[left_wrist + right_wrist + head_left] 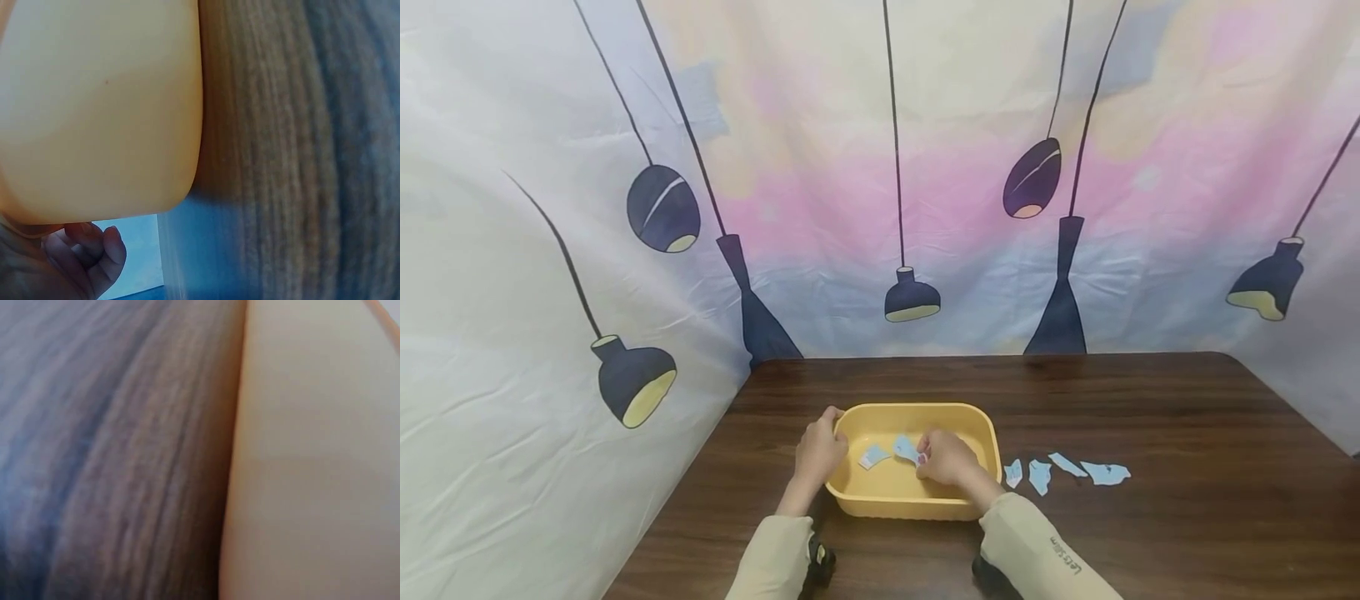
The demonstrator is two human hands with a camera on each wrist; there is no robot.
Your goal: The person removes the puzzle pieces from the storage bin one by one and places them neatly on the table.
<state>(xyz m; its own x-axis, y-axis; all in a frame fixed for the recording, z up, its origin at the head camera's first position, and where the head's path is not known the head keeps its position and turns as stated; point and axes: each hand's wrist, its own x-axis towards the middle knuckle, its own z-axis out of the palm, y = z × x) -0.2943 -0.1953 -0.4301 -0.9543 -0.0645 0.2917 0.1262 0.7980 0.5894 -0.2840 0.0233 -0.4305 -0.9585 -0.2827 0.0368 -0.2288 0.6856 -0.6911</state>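
A yellow plastic tub [917, 507] stands on the table, and my left hand [820, 454] grips its left rim. In the left wrist view, curled fingers [103, 262] show beside the tub's wall [106, 137]. My right hand [949, 460] reaches inside the tub and pinches a light blue torn paper piece with a pink mark [922, 459]. Touching or close beside it lies another blue paper piece [905, 448]. Farther left on the tub's floor is a blue and white paper piece [873, 456]. The right wrist view shows only the tub's wall [312, 456] and tabletop, with the hand hidden.
Several torn light blue paper pieces lie in a row right of the tub, among them a small one [1013, 473] near its wall and a wider one [1105, 474] at the far end. A dark wooden table [1187, 533] meets a lamp-patterned cloth [850, 208] behind.
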